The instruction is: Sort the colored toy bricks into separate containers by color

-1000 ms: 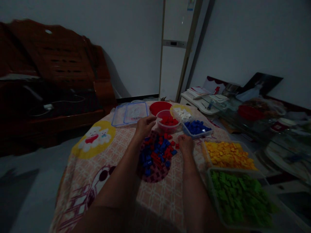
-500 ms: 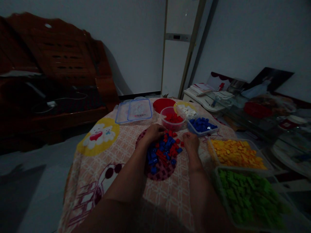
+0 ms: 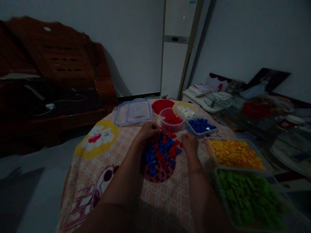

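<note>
A mixed heap of blue and red toy building blocks (image 3: 160, 153) lies on the patterned tablecloth between my two hands. My left hand (image 3: 148, 131) is at the heap's far left edge, thumb and fingers pinched on a small red block (image 3: 160, 129). To the right of the heap, my right hand (image 3: 190, 144) has its fingers curled together. A loose red block (image 3: 181, 145) lies right by its fingertips; whatever is inside those fingers is hidden. Just beyond the heap stands a clear round tub (image 3: 172, 127) with red blocks in it.
A tray of blue blocks (image 3: 201, 125) and some white blocks (image 3: 186, 112) are at the back right. Bins of yellow blocks (image 3: 235, 153) and green blocks (image 3: 250, 199) line the right side. Clear lids (image 3: 133, 112) and a red round lid (image 3: 162, 106) lie at the back.
My left hand has shifted left, away from the middle of the heap, with a red block at its fingertips. The right hand stays almost where it was. The view has tilted slightly.
</note>
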Demonstrator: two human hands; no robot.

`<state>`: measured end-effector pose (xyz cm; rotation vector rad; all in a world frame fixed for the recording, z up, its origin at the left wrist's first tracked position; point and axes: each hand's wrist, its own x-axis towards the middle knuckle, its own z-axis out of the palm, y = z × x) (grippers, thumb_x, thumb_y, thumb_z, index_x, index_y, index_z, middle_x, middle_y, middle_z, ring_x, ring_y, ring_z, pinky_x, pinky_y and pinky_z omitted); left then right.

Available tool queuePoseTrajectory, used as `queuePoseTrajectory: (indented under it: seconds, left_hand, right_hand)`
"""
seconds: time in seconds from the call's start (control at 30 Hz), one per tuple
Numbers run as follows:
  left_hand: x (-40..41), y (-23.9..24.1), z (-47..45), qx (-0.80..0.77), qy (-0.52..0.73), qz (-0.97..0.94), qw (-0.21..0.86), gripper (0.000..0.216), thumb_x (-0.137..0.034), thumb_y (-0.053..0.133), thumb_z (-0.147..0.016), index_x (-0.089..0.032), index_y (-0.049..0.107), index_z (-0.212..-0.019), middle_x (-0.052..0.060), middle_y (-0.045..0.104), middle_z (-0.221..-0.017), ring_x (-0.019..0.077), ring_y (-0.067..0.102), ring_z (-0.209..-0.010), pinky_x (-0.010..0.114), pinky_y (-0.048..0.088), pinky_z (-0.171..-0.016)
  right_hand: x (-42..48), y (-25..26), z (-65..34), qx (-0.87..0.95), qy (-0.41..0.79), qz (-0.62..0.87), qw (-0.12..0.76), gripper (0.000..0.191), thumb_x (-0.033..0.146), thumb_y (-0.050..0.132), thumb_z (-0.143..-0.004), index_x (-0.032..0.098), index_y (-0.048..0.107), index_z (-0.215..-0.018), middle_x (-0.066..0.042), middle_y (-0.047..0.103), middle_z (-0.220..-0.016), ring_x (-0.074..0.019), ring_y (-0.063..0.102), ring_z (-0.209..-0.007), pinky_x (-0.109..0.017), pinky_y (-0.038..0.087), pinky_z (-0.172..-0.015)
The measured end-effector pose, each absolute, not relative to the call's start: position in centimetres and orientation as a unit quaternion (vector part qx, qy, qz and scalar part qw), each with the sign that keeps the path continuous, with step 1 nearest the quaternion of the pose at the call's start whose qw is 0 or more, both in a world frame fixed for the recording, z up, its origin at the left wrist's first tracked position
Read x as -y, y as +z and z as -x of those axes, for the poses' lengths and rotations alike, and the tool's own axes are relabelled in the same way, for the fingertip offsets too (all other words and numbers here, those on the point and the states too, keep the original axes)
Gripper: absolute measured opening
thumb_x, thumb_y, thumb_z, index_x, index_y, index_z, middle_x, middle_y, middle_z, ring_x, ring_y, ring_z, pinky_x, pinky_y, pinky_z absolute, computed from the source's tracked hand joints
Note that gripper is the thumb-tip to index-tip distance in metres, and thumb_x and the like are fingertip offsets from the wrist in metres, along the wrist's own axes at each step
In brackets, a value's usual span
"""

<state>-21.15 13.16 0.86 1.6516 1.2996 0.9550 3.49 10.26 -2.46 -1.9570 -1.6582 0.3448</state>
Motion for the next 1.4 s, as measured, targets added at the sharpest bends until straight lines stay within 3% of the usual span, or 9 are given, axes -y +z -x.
queuePoseTrajectory:
  seconds: [0.23, 0.43, 0.57, 0.73, 0.93, 1.1, 1.23, 1.4]
  left_hand:
    - [-13.3, 1.8, 18.1, -0.479, 0.525, -0.564, 0.422, 0.028, -0.042, 0.072, -0.07, -0.014, 0.066, -0.071, 0.001, 0.066, -0.062, 0.0137, 0.06, -0.057, 0.024, 0.047, -0.055]
    - [-13.6, 1.6, 16.2, -0.413, 0.6, -0.447, 0.519, 0.037, -0.035, 0.075, -0.068, -0.01, 0.07, -0.095, 0.007, 0.074, -0.08, 0.0145, 0.068, -0.071, 0.031, 0.056, -0.076]
    - [-13.4, 2.7, 18.4, -0.42, 0.602, -0.46, 0.499, 0.046, -0.04, 0.08, -0.064, -0.011, 0.072, -0.099, 0.011, 0.075, -0.092, 0.0185, 0.07, -0.083, 0.036, 0.056, -0.084]
    - [-13.2, 3.4, 22.3, -0.519, 0.521, -0.565, 0.375, 0.042, -0.044, 0.074, -0.068, -0.011, 0.075, -0.094, 0.008, 0.074, -0.078, 0.0189, 0.067, -0.07, 0.034, 0.054, -0.072]
    - [-12.1, 4.3, 23.7, -0.627, 0.162, -0.732, 0.212, 0.03, -0.033, 0.069, -0.074, -0.015, 0.078, -0.096, 0.008, 0.075, -0.083, 0.0222, 0.068, -0.078, 0.028, 0.049, -0.071]
    - [-11.4, 4.6, 23.1, -0.613, 0.028, -0.739, 0.276, 0.03, -0.042, 0.072, -0.073, -0.018, 0.077, -0.091, 0.005, 0.074, -0.077, 0.0194, 0.065, -0.068, 0.026, 0.044, -0.062]
    - [-11.5, 3.8, 22.0, -0.587, 0.039, -0.743, 0.32, 0.023, -0.029, 0.077, -0.063, -0.017, 0.075, -0.083, 0.002, 0.073, -0.073, 0.0178, 0.063, -0.064, 0.024, 0.043, -0.058]
    - [-11.5, 3.3, 20.2, -0.5, 0.084, -0.764, 0.399, 0.033, -0.02, 0.067, -0.063, -0.018, 0.075, -0.096, -0.001, 0.072, -0.075, 0.016, 0.062, -0.064, 0.023, 0.043, -0.058]
  right_hand:
    - [-10.1, -2.2, -3.4, 0.614, 0.124, 0.729, 0.275, 0.03, 0.03, 0.049, -0.09, 0.02, 0.077, -0.087, -0.006, 0.075, -0.085, -0.0181, 0.064, -0.076, -0.025, 0.041, -0.067]
    - [-10.1, -2.3, -3.4, 0.611, 0.127, 0.732, 0.274, 0.03, 0.03, 0.049, -0.09, 0.02, 0.077, -0.088, -0.006, 0.075, -0.087, -0.018, 0.064, -0.077, -0.025, 0.039, -0.067]
    - [-10.2, -2.5, -3.4, 0.609, 0.13, 0.731, 0.279, 0.03, 0.031, 0.049, -0.089, 0.02, 0.077, -0.089, -0.006, 0.076, -0.088, -0.0182, 0.064, -0.08, -0.025, 0.04, -0.069]
    - [-10.3, -2.7, -3.6, 0.616, 0.128, 0.726, 0.277, 0.031, 0.032, 0.049, -0.088, 0.02, 0.077, -0.088, -0.006, 0.075, -0.087, -0.0185, 0.064, -0.079, -0.025, 0.042, -0.07]
    - [-10.4, -3.1, -3.7, 0.62, 0.106, 0.723, 0.285, 0.031, 0.032, 0.05, -0.087, 0.02, 0.078, -0.088, -0.006, 0.075, -0.084, -0.0177, 0.064, -0.075, -0.025, 0.041, -0.069]
    - [-10.5, -3.3, -3.7, 0.617, 0.112, 0.721, 0.295, 0.031, 0.032, 0.05, -0.087, 0.02, 0.078, -0.086, -0.005, 0.075, -0.08, -0.0174, 0.063, -0.073, -0.025, 0.041, -0.067]
    - [-10.5, -3.2, -3.7, 0.615, 0.111, 0.721, 0.298, 0.03, 0.031, 0.05, -0.086, 0.02, 0.078, -0.085, -0.005, 0.075, -0.08, -0.0177, 0.062, -0.072, -0.026, 0.04, -0.066]
    - [-10.4, -3.2, -3.6, 0.613, 0.111, 0.724, 0.296, 0.031, 0.032, 0.049, -0.086, 0.02, 0.078, -0.086, -0.005, 0.075, -0.081, -0.0178, 0.063, -0.071, -0.026, 0.04, -0.065]
